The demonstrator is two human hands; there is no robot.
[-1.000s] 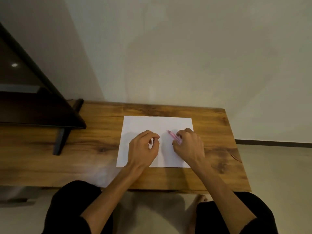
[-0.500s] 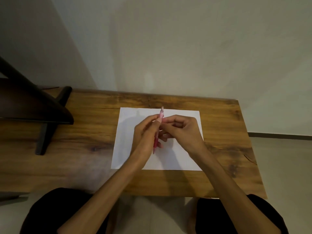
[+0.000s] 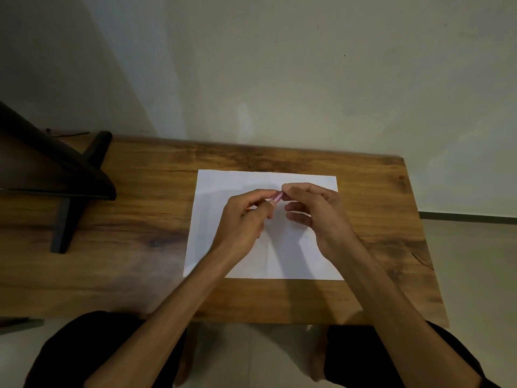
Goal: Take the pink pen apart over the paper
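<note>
The pink pen [image 3: 277,197] has tipped from upright to nearly level — now pinched between both hands, lifted higher.

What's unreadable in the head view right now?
- Pink pen: only a short stretch shows between the left hand and right hand; both ends are hidden by fingers.
- Dark stand: its top is cut off by the left edge.
- White paper: marks, if any, are too dim to tell.
</note>
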